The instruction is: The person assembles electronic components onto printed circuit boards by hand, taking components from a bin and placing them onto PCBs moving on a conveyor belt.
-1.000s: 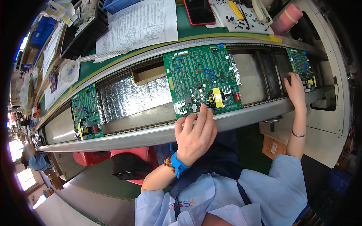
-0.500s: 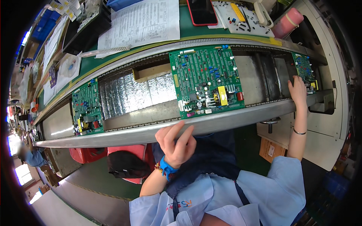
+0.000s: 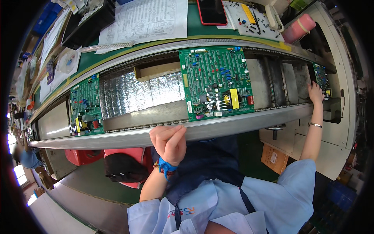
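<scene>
From my head camera I look down on a conveyor [image 3: 218,130] that runs left to right in front of me. My left hand [image 3: 169,143] hangs just before its near rail, fingers curled in a loose fist with nothing in it, apart from everything on the line. A blue wristband [image 3: 166,167] sits on that wrist.

My right hand [image 3: 316,93] is stretched far out to the right, fingers resting on the edge of a small board [image 3: 321,78] at the end of the track. I cannot tell whether I am gripping it or only touching it.

The big board [image 3: 216,82] lies flat across the rails straight ahead of me, well apart from both hands. Another board [image 3: 85,105] sits on the line away to my left. Behind the track lie papers [image 3: 146,20], a phone [image 3: 212,11] and a parts tray [image 3: 253,18].

The risk I see is at my right hand: reaching that far, I may push the small board askew on the rails, or press on its components. My sleeve could also brush the big board's tall parts if I lean in.
</scene>
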The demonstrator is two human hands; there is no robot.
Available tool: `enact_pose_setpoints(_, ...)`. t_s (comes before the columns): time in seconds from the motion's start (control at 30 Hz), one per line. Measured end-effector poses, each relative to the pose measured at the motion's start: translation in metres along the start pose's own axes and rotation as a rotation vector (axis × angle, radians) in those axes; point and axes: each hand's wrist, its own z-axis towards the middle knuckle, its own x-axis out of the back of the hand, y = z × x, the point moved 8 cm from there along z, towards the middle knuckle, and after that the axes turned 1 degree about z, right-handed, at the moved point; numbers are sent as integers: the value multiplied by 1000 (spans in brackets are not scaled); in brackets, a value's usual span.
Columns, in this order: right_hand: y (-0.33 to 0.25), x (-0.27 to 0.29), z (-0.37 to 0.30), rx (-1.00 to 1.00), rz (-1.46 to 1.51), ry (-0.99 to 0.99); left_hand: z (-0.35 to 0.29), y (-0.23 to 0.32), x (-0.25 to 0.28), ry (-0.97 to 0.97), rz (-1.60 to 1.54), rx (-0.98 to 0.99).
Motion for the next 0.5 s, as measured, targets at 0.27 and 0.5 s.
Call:
enact_pose_setpoints(0.27, 30, -26, 39, -28, 66, 39, -2, -4, -3, 3, -8, 6)
enact_pose_setpoints(0.5, -76, 72, -53, 409, 531, 478, -3, -4, -7, -65, 19, 16)
